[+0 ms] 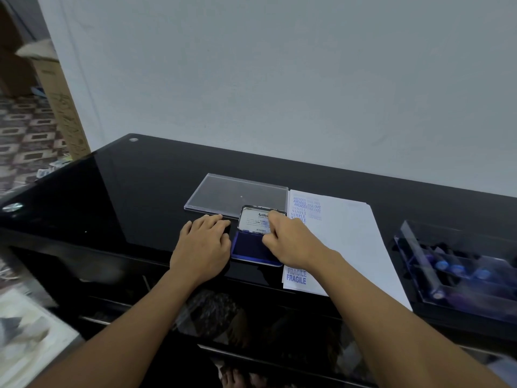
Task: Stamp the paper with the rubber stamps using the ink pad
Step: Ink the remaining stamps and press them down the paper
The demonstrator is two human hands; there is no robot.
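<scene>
A blue ink pad [250, 247] lies open on the black glass table [117, 191], its metal lid [256, 218] tilted up behind it. My right hand [291, 242] pinches the lid's right edge with fingers curled. My left hand [205, 242] rests flat on the table, fingers straight, just left of the pad. A white paper [344, 239] to the right carries blue prints reading AMENDED, SAMPLE and FRAGILE. Rubber stamps [458, 268] with blue tops sit in a clear box at the far right.
A clear plastic lid [223, 191] lies flat behind the ink pad. The clear stamp box [436, 264] stands near the table's right front edge. A wall rises close behind the table. A cardboard box [60, 102] stands on the floor at the left.
</scene>
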